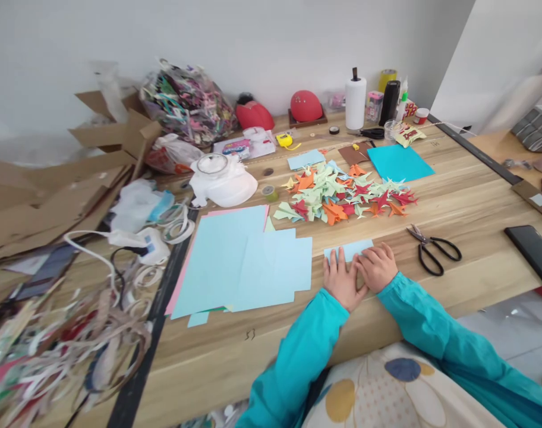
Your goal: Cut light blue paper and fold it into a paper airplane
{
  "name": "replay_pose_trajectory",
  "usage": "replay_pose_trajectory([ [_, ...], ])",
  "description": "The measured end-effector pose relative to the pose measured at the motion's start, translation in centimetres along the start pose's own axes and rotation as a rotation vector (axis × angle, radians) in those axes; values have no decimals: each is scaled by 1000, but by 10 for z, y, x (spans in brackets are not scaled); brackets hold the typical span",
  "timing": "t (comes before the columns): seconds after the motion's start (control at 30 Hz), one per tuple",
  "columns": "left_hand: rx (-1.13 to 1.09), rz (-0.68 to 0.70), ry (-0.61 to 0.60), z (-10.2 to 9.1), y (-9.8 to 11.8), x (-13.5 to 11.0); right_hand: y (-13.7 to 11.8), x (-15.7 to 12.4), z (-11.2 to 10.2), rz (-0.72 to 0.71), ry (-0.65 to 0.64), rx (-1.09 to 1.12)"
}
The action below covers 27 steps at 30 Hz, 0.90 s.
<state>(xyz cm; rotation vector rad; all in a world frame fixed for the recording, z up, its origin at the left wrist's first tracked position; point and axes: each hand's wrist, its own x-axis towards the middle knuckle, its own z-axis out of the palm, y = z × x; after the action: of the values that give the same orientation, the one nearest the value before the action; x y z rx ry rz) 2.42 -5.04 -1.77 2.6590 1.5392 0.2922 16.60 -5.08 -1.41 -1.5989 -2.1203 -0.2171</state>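
A small light blue paper strip lies on the wooden table just ahead of me. My left hand rests flat with its fingers stretched onto the strip's left end. My right hand has its fingers curled and pressed down on the strip's near edge. Both arms wear teal sleeves. A pile of folded paper shapes in green, orange and red lies beyond the strip. Black scissors lie to the right of my right hand.
A stack of light blue sheets lies left of my hands. A darker blue sheet lies at the back right, a black phone at the right edge. Cardboard, cords and paper scraps crowd the left. A paper-towel roll and bottles stand by the wall.
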Motion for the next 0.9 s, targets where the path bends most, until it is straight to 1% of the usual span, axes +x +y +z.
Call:
replay_pose_trajectory([
  [0.1, 15, -5, -4, 0, 0, 0, 2, -3, 4, -23, -42, -12],
  [0.3, 31, 13, -10, 0, -1, 1, 3, 0, 0, -75, -58, -46],
  [0.47, 54, 34, -20, 2, -7, 3, 6, 2, 1, -72, -16, -51],
  [0.67, 52, 112, -54, -1, -24, -2, 21, 2, 8, -59, 45, -11],
  [0.8, 29, 122, -34, -4, -40, -9, 30, 0, 12, -94, 75, 49],
  [0.9, -7, 158, -7, -1, -53, -14, 38, -1, 14, -118, 89, 83],
])
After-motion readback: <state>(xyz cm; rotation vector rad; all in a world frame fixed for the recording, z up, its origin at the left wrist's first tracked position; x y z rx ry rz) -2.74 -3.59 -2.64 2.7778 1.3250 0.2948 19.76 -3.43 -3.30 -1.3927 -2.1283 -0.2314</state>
